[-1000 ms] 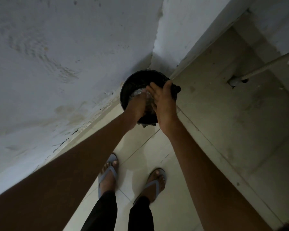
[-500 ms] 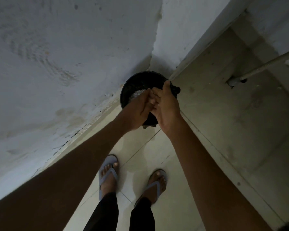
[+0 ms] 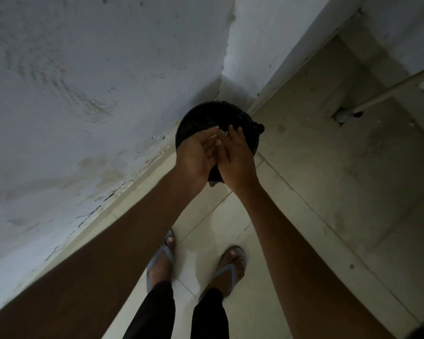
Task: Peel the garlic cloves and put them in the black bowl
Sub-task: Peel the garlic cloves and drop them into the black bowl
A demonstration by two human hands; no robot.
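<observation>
Hands meet over the black container (image 3: 206, 118) — your left hand (image 3: 196, 155) and right hand (image 3: 235, 157), fingers straight, touching, gripping nothing; its contents are too dark to tell.

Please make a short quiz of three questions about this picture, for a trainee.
1. True or false: both hands are above the black container.
2. Where does the container stand? A) in the corner of the walls B) between the feet
3. Fill in: the fingers of the left hand and right hand are mostly ____ (straight/clenched).

Key: 1 true; 2 A; 3 straight.
</observation>
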